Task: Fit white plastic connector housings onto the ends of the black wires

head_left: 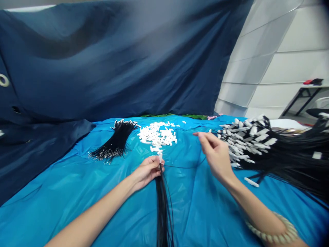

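My left hand (147, 173) is closed around a white plastic connector (160, 156), held upright near the middle of the blue cover. Below it hangs a bundle of thin black wires (161, 206), running toward the front edge. A single black wire (182, 167) stretches sideways from there to my right hand (216, 151). The fingers of that hand are pinched together on the wire, whose end is too fine to make out. Just beyond my left hand lies a pile of loose white connectors (156, 133).
Left of the pile lies a bundle of black wires with metal tips (115, 140). On the right is a large heap of black wires (290, 157) ending in white connectors (241, 140). A dark blue curtain (115, 61) hangs behind the blue cover (102, 212).
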